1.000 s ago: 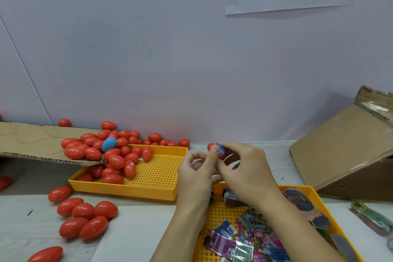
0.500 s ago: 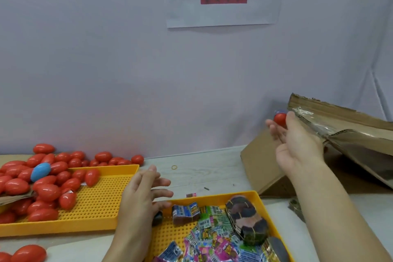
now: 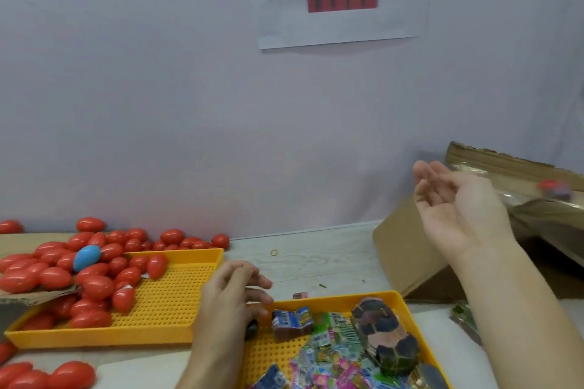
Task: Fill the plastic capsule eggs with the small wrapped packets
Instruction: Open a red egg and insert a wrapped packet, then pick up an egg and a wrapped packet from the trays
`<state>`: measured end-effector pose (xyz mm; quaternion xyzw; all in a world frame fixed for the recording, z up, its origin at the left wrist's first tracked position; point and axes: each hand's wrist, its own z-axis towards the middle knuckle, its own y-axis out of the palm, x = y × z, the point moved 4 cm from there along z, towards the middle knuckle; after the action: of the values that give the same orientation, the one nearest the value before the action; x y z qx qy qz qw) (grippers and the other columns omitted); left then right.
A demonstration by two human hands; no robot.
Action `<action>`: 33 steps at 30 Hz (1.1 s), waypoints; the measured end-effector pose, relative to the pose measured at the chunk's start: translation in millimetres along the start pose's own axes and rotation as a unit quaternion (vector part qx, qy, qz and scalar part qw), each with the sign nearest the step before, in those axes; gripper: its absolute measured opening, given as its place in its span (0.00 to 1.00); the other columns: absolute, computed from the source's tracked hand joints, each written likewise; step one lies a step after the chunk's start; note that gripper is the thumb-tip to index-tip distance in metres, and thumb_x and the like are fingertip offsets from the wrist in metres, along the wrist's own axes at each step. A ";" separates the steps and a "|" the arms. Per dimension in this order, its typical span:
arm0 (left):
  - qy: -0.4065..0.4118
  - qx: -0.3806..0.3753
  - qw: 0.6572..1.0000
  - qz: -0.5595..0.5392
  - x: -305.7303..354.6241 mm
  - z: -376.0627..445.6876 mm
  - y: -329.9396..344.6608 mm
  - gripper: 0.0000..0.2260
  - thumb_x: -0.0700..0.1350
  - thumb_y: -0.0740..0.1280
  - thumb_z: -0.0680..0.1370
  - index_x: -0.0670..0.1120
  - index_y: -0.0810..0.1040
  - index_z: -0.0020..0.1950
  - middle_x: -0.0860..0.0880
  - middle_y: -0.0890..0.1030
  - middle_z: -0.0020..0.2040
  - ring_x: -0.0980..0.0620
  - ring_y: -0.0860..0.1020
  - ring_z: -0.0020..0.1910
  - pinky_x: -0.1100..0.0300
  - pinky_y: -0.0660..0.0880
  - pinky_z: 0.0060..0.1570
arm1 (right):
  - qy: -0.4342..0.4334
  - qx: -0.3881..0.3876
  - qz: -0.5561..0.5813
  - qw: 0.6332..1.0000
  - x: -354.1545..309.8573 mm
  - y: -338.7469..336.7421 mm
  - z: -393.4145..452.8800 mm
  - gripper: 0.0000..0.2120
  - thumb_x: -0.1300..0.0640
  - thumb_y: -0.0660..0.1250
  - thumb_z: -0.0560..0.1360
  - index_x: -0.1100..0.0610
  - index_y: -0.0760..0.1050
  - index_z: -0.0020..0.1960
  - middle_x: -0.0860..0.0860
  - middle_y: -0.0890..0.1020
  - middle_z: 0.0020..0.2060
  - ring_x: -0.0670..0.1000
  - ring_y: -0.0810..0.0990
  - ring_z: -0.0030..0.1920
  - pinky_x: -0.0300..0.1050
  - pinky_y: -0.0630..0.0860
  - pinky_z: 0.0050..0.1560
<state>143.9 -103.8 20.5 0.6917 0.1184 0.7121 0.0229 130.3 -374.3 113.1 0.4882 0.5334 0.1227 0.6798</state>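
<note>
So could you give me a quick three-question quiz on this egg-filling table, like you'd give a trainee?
1. True or false: the right hand is gripping an egg.
2. What colour is the odd egg among the red eggs in the left yellow tray?
A. green
B. blue
C. white
3. Fill in: the wrapped packets lie in the ____ yellow tray.

Key:
1. False; its palm is open and empty, and a blurred red egg shows at the cardboard box.
2. B
3. right
</note>
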 end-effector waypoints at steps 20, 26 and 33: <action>0.172 -0.007 0.711 0.682 84.2 44.2 -113.3 0.07 0.48 0.64 0.79 0.48 0.75 0.55 0.50 0.77 0.50 0.49 0.77 0.52 0.51 0.78 0.49 | -0.035 -0.228 -0.478 0.847 149.3 23.0 -42.3 0.18 0.69 0.59 0.79 0.54 0.83 0.42 0.47 0.85 0.35 0.46 0.81 0.31 0.45 0.75 0.34; -0.031 -0.115 0.535 0.836 68.6 72.4 -165.4 0.23 0.54 0.68 0.77 0.49 0.69 0.69 0.47 0.69 0.69 0.41 0.61 0.73 0.35 0.58 0.70 | -0.039 -0.256 -0.499 0.827 158.6 23.5 -45.2 0.19 0.69 0.59 0.79 0.52 0.83 0.42 0.46 0.85 0.35 0.45 0.81 0.31 0.44 0.75 0.31; 0.024 -0.107 0.531 0.840 65.5 76.3 -164.7 0.12 0.49 0.65 0.80 0.48 0.75 0.62 0.48 0.75 0.61 0.46 0.69 0.65 0.39 0.61 0.69 | -0.037 -0.278 -0.518 0.808 163.1 22.3 -44.0 0.18 0.69 0.59 0.79 0.52 0.84 0.44 0.45 0.85 0.36 0.45 0.81 0.33 0.43 0.76 0.30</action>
<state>195.1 79.4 52.9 0.4472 -0.5937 0.4269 -0.5150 166.4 -227.7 34.1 -0.0664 0.6249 -0.1226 0.7681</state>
